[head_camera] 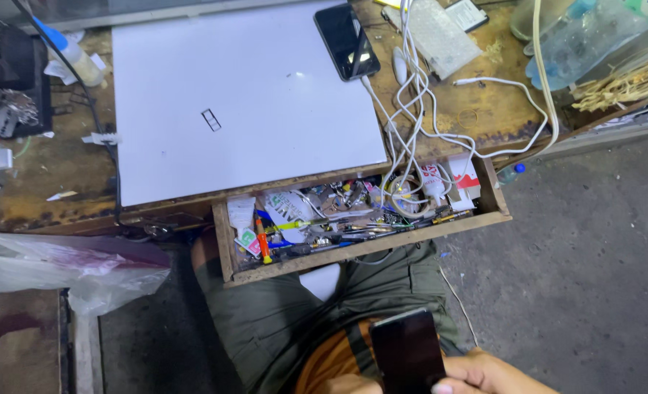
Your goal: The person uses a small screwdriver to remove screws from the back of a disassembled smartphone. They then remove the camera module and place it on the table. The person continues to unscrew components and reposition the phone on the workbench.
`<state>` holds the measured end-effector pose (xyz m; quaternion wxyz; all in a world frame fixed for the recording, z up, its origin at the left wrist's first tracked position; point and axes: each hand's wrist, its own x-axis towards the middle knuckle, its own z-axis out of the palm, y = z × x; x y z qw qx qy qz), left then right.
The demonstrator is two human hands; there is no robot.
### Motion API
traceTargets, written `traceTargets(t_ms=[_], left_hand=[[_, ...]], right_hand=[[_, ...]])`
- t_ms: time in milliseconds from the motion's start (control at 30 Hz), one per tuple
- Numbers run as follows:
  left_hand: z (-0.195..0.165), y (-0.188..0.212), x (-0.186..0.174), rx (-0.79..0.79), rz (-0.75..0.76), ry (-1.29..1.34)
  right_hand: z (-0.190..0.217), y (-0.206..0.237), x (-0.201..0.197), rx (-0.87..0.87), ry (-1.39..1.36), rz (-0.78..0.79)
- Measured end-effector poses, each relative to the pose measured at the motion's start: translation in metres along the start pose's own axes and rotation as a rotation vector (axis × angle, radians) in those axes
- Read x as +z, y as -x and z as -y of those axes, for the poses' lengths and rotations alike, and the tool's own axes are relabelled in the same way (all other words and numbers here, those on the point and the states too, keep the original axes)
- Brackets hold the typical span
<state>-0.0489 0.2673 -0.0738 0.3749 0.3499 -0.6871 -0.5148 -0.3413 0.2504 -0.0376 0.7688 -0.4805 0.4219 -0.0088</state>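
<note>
Glass and thin metal make the dark phone [407,350] you hold rigid, light, slick and easy to crack, so judge it best gripped along its long side edges, off the screen. From the head camera, it stands upright over your lap, below the open drawer [484,217] at the front edge of the table [484,113]. Your right hand [488,376] wraps its lower right edge, fingers [452,384] curled against the side and the screen bare above them. Your left hand [349,384] shows only as knuckles at the phone's lower left corner; you cannot tell whether it grips. A second phone [346,40] lies on the white board [244,102] near the table's back edge.
</note>
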Motion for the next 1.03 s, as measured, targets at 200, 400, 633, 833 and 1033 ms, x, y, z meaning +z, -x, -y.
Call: traceTargets(t_ms=[200, 400, 633, 833, 1033], left_hand=[[-0.008, -0.004, -0.010, -0.024, -0.240, -0.166], [-0.025, -0.012, -0.024, -0.062, -0.209, -0.206], [-0.021, -0.014, -0.013, -0.013, -0.184, -0.190], [-0.011, -0.006, -0.003, 0.084, -0.157, -0.452], [0.008, 0.012, 0.011, 0.125, -0.165, -0.647]], right_hand=[[0.038, -0.024, 0.002, -0.146, -0.084, 0.026], [0.042, -0.057, 0.000, -0.219, -0.281, 0.039], [0.005, -0.077, -0.021, -0.308, -0.253, 0.017], [-0.010, -0.087, -0.062, -0.667, -0.365, -0.208], [-0.044, -0.087, -0.102, -0.754, -0.518, -0.095]])
